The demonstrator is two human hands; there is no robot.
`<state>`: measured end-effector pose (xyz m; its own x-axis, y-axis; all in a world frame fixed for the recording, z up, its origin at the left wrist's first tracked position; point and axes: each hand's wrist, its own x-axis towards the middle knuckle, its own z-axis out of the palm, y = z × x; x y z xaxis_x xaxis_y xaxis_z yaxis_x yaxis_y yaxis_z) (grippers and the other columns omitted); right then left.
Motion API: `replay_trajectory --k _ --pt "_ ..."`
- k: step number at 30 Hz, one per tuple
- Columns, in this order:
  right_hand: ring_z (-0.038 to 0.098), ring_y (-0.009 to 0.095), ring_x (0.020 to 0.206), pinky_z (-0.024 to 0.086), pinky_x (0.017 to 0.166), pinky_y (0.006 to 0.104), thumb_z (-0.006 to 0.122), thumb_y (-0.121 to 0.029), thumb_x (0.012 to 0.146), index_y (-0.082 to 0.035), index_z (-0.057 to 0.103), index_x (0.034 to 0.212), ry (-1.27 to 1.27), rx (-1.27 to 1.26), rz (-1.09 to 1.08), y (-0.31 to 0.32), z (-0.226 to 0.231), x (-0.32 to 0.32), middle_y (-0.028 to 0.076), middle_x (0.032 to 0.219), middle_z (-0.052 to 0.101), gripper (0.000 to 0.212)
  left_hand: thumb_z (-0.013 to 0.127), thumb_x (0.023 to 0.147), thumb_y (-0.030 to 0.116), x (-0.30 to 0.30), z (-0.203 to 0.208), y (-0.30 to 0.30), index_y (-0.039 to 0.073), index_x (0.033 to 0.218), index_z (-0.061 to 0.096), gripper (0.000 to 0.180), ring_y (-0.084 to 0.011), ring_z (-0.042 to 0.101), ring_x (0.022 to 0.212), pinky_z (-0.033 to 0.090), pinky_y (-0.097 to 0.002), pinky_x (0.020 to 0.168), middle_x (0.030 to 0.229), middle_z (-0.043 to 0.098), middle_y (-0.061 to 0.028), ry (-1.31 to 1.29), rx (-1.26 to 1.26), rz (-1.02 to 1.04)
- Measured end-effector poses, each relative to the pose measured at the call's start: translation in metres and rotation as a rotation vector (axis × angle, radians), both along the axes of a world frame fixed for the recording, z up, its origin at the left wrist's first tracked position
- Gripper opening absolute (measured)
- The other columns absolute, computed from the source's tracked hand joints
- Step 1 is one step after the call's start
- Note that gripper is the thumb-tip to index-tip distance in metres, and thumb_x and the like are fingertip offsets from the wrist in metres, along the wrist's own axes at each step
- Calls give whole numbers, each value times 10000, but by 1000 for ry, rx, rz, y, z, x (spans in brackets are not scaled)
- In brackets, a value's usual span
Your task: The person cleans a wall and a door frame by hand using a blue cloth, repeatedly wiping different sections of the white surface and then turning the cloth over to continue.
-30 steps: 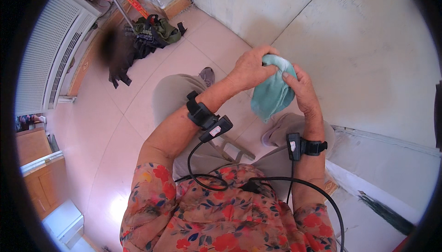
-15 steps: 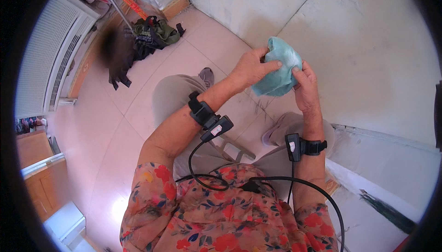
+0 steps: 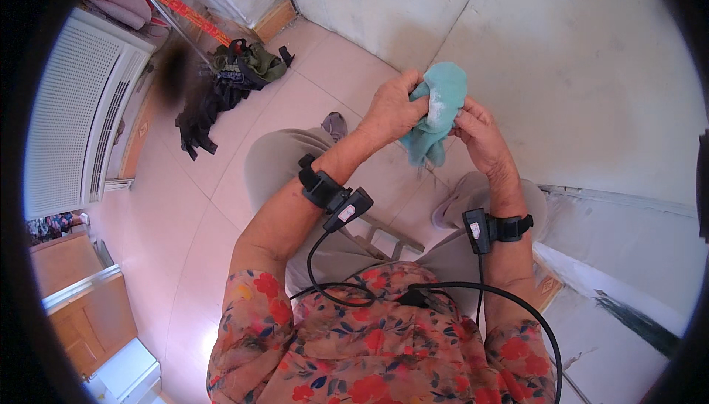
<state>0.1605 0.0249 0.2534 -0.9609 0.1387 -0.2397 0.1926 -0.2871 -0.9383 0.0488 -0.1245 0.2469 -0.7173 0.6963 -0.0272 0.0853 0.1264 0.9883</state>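
Both my hands hold a folded teal cloth [image 3: 441, 101] with a whitish patch on it, raised in front of a pale wall. My left hand [image 3: 396, 108] grips its left side, with the thumb pressed into the folds. On the other side, my right hand [image 3: 484, 137] pinches the edge between thumb and fingers. The lower end of the cloth hangs loose in bunched folds. Some of my fingertips are hidden behind the cloth.
The pale wall [image 3: 561, 86] rises right behind the cloth. Dark and green fabric [image 3: 251, 64] lies heaped on the pink tiled floor [image 3: 310, 49] at the far left, near a white louvred unit [image 3: 81, 108]. Black cables [image 3: 517, 308] run from my wrist devices. A stool [image 3: 384, 238] shows between my legs.
The cloth has gone from spread fairly flat to folded over and narrower, its whitish patch now on a fold. My right hand has shifted slightly down along its edge.
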Motion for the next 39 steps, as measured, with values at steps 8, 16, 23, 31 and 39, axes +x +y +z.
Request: replay_trajectory --k 8,16,23,31,39 --pt "550 120 950 427 876 302 551 -143 853 -60 595 1116 27 100 -184 -7 -5 -4 13 1001 614 280 636 823 181 -4 -9 -1 19 961 598 216 -74 532 764 449 -234 694 835 609 -17 142 -73 -2" --pt "554 104 794 457 735 275 485 -131 861 -60 581 1058 32 21 -417 7 -5 -6 9 916 598 231 616 788 200 -6 -6 -1 9 868 597 207 -137 552 713 455 -289 653 765 599 -84 75 24 71" --pt "539 90 747 446 661 250 479 -141 866 -59 581 1030 -39 43 -448 10 -6 -5 -2 869 582 210 634 784 229 0 -1 0 -4 893 599 259 -118 550 726 464 -288 644 823 614 -74 -220 35 -81" --pt "476 51 664 385 577 214 523 -152 834 -58 606 987 -22 57 -472 -1 2 -8 -35 801 559 198 654 822 263 4 10 -3 14 1041 601 336 -104 591 799 488 -251 702 918 634 -46 -397 14 -253" --pt "487 50 661 396 585 212 531 -124 831 -51 606 985 4 47 -442 2 -4 -6 -31 806 574 187 653 770 218 2 11 -3 1 939 607 279 -118 578 743 486 -285 655 842 623 -66 -359 -3 -131"
